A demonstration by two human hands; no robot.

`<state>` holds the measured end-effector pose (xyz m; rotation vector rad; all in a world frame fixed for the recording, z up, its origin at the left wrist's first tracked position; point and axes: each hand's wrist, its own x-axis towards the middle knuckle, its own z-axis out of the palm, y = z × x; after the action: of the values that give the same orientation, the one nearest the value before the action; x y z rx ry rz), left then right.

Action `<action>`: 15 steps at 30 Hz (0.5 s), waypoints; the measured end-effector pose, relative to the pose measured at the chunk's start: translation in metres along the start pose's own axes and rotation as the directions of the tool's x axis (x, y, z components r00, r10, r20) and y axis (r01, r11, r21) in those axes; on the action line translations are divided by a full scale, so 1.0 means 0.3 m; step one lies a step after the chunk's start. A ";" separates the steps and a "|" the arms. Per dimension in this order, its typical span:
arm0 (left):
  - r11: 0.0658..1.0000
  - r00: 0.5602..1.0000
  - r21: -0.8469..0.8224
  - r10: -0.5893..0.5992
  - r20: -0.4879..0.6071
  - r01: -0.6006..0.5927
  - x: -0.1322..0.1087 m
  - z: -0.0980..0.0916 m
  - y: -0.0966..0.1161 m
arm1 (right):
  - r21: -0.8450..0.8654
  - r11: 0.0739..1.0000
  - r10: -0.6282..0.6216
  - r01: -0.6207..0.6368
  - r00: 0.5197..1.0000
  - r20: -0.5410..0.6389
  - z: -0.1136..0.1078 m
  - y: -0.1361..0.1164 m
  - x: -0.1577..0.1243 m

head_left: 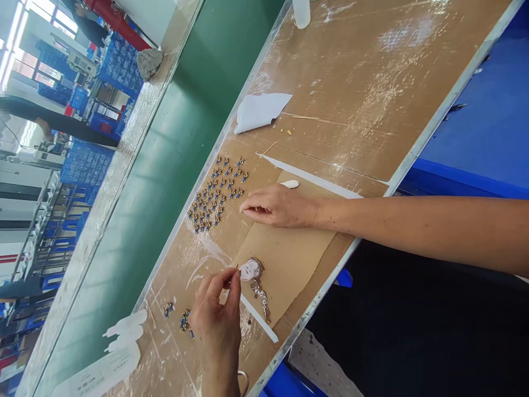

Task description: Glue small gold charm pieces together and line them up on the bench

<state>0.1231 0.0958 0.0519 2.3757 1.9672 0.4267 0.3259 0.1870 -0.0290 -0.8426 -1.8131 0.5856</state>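
My left hand (219, 320) pinches thumb and fingertips together at the edge of a small round dish (259, 264) with a white surface; whatever lies in the pinch is too small to make out. My right hand (276, 207) hovers over or rests on a brown paper sheet (289, 253), its fingers curled together, and I cannot tell what they hold. A white rounded tip (290, 183) shows just behind its knuckles. Beyond it, several small gold and blue pieces (215, 193) stand in loose rows. More such pieces (185, 321) lie clustered near my left hand.
A silvery, crumbly strip (261, 300) trails from the dish. White tape strips (309, 173) border the paper. White bottle-like items (126, 331) lie at lower left. A folded white sheet (262, 112) and a white bottle (301, 14) are farther up. Blue crates (122, 63) stand beyond the green belt (165, 165).
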 end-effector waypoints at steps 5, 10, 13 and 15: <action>1.000 0.999 0.006 0.026 -0.019 -0.026 0.000 0.006 -0.001 | -0.013 1.000 0.000 0.000 1.000 0.006 0.001 0.002 0.000; 1.000 0.999 -0.005 0.031 0.016 -0.031 0.000 0.001 -0.003 | -0.004 1.000 0.000 0.000 1.000 -0.005 0.006 0.007 -0.001; 0.999 1.000 -0.042 -0.026 -0.006 0.026 -0.012 -0.024 0.011 | -0.010 1.000 -0.012 0.012 1.000 -0.009 0.007 0.008 -0.003; 0.988 0.991 -0.087 -0.129 -0.039 0.125 -0.040 -0.045 0.020 | -0.007 1.000 -0.021 0.021 1.000 -0.017 0.006 0.007 -0.005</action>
<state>0.1239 0.0810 0.0638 2.1941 2.0607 0.5494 0.3253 0.1872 -0.0321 -0.8296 -1.8078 0.5571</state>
